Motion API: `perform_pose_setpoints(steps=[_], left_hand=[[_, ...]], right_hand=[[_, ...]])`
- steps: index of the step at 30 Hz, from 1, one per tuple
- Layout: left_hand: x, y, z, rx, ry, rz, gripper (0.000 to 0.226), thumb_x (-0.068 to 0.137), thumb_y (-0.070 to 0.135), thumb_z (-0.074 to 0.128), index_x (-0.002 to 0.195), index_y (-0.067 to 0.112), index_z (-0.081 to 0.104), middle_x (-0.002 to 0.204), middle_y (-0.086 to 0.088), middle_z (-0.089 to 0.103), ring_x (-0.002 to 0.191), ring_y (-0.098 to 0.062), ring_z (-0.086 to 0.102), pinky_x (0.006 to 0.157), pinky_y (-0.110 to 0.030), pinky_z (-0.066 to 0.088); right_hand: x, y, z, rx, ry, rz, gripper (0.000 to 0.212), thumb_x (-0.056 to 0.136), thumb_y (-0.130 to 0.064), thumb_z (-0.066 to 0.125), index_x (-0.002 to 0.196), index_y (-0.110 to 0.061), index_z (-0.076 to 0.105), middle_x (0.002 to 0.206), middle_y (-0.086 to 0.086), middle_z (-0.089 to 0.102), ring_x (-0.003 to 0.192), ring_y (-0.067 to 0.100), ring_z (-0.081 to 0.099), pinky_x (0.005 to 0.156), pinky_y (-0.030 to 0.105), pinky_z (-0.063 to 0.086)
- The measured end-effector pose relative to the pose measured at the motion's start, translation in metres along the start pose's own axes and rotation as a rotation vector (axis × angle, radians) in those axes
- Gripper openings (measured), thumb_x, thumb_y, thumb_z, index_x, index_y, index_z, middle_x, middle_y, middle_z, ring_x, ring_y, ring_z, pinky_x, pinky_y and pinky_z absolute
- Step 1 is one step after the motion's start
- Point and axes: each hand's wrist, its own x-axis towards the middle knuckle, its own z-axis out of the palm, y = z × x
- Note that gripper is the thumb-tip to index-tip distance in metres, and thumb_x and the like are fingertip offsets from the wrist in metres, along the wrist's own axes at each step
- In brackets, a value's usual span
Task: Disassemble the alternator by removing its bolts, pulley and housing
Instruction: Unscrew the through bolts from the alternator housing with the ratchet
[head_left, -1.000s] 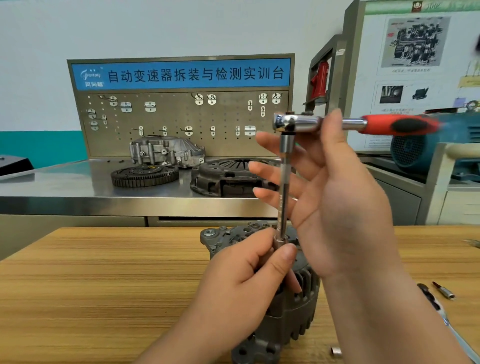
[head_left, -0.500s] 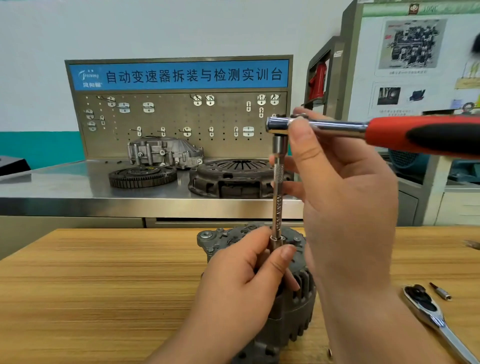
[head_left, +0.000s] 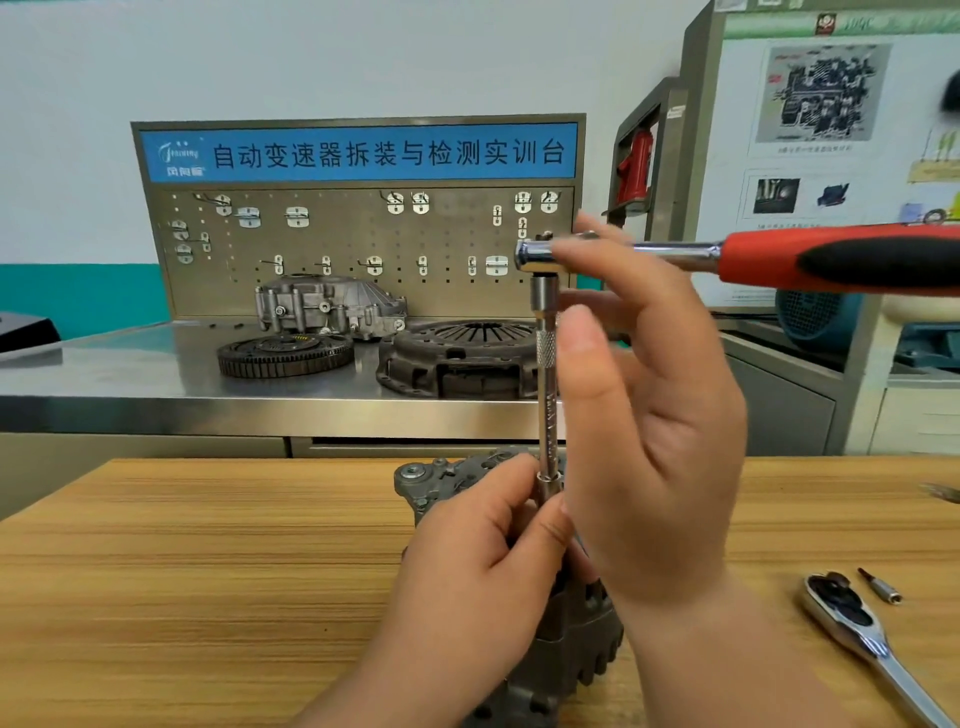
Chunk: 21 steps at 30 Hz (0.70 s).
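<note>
One bolt being worked, early stage by look of it. On wooden surface stands grey cast-metal alternator, housing not yet split, pulley hidden. Left hand grip pinches foot of chrome extension bar at alternator top. Right hand grip released, straight fingers steadying red-and-black-handled chrome ratchet at its head. Spare chrome ratchet and small bit lie right. No tray or bin in view, no freed bolts seen.

alternator bottom centre on the table, ratchet and bit lower right, flywheel left of clutch cover on bench behind.
</note>
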Motion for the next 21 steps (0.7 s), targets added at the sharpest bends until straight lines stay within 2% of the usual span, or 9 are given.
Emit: perform_pose_setpoints(steps=[3,7,10,12,14,15,16,18,21], left_hand=[[0.000,0.001,-0.001,-0.009,-0.023,0.011,0.023,0.076,0.048,0.048,0.087,0.031,0.060,0.070,0.017,0.070,0.065,-0.005,0.063,0.066,-0.040,0.053],[-0.001,-0.001,-0.002,-0.072,-0.077,0.034,0.043,0.078,0.061,0.044,0.100,0.028,0.062,0.086,0.014,0.073,0.081,-0.013,0.067,0.077,-0.048,0.054],[-0.001,-0.002,-0.003,-0.084,-0.108,0.062,0.036,0.083,0.059,0.040,0.109,0.042,0.058,0.094,0.015,0.073,0.090,-0.014,0.067,0.081,-0.040,0.052],[-0.001,-0.002,-0.004,-0.072,-0.118,0.070,0.036,0.084,0.058,0.040,0.107,0.039,0.059,0.093,0.015,0.073,0.089,-0.015,0.066,0.079,-0.038,0.052],[-0.001,-0.003,-0.003,-0.043,-0.105,0.058,0.027,0.084,0.054,0.044,0.097,0.039,0.061,0.085,0.017,0.072,0.081,-0.009,0.067,0.073,-0.035,0.054],[0.000,-0.002,-0.003,-0.029,-0.089,0.045,0.018,0.084,0.047,0.046,0.088,0.044,0.063,0.078,0.019,0.071,0.074,-0.003,0.065,0.067,-0.029,0.055],[0.000,-0.001,-0.003,-0.016,-0.068,0.036,0.020,0.083,0.041,0.046,0.078,0.049,0.063,0.070,0.021,0.069,0.067,0.003,0.062,0.061,-0.019,0.051],[-0.001,0.002,-0.003,-0.010,-0.044,0.020,0.032,0.087,0.036,0.045,0.065,0.054,0.060,0.060,0.023,0.064,0.058,0.009,0.057,0.053,-0.008,0.042],[0.001,0.006,-0.003,-0.019,-0.055,-0.008,0.030,0.080,0.035,0.044,0.063,0.053,0.060,0.057,0.022,0.063,0.057,0.010,0.056,0.050,-0.006,0.040]], right_hand=[[0.001,-0.002,0.000,0.088,-0.077,0.078,0.036,0.092,-0.021,0.045,0.128,-0.024,0.048,0.132,-0.003,0.055,0.116,0.017,0.056,0.085,0.019,0.046],[0.011,-0.012,-0.003,0.443,-0.108,0.365,0.039,0.092,-0.027,0.049,0.128,-0.041,0.047,0.129,-0.007,0.060,0.092,0.017,0.067,0.071,0.031,0.053],[0.018,-0.016,-0.008,0.654,-0.128,0.535,0.041,0.089,-0.033,0.042,0.128,-0.043,0.048,0.125,-0.003,0.065,0.085,0.026,0.072,0.060,0.028,0.053],[0.020,-0.016,-0.008,0.648,-0.151,0.565,0.043,0.089,-0.035,0.042,0.130,-0.044,0.046,0.125,-0.006,0.064,0.085,0.026,0.072,0.057,0.028,0.054],[0.018,-0.016,-0.005,0.471,-0.172,0.513,0.046,0.089,-0.034,0.046,0.133,-0.046,0.043,0.123,-0.013,0.063,0.088,0.028,0.070,0.056,0.034,0.055],[0.015,-0.016,-0.002,0.326,-0.197,0.421,0.050,0.090,-0.034,0.048,0.138,-0.044,0.039,0.128,-0.014,0.058,0.096,0.026,0.067,0.064,0.039,0.057],[0.011,-0.015,0.001,0.186,-0.222,0.312,0.055,0.092,-0.034,0.048,0.145,-0.039,0.032,0.139,-0.019,0.051,0.112,0.020,0.062,0.080,0.040,0.055],[0.004,-0.011,0.003,0.008,-0.249,0.159,0.059,0.095,-0.031,0.045,0.150,-0.030,0.024,0.159,-0.009,0.024,0.136,0.003,0.038,0.103,0.036,0.044],[0.002,-0.007,0.002,0.007,-0.259,0.103,0.057,0.093,-0.025,0.042,0.149,-0.023,0.029,0.162,-0.004,0.014,0.142,-0.003,0.025,0.105,0.039,0.043]])
